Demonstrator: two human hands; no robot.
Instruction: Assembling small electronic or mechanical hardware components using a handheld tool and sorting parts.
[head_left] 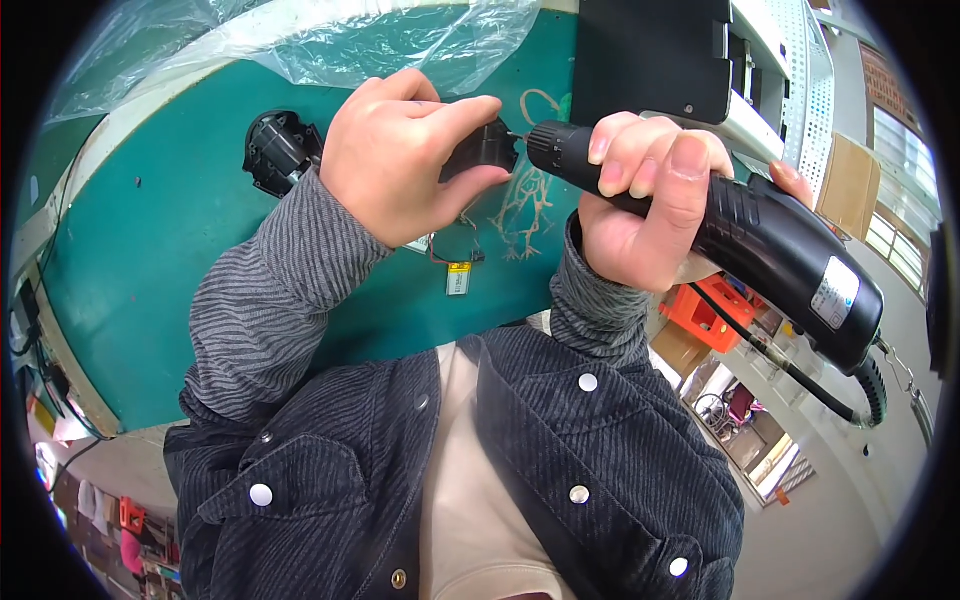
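My right hand (660,195) is wrapped round a black electric screwdriver (790,250), held slanting with its ribbed collar to the left. The bit at its nose meets, or nearly meets, a black plastic housing (482,150); whether they touch I cannot tell. My left hand (400,150) grips that housing between thumb and fingers and hides much of it. Beneath the left hand, a small silver battery (458,279) with a yellow end lies on the green mat, thin wires running up from it. Another black plastic shell (277,150) rests left of my left wrist.
Clear plastic sheeting (400,50) covers the far edge of the green mat (130,290). Tan branching strands (525,210) lie near the middle. A black panel (650,60) stands at the far right. The screwdriver's cable (770,350) hangs above an orange crate (708,315).
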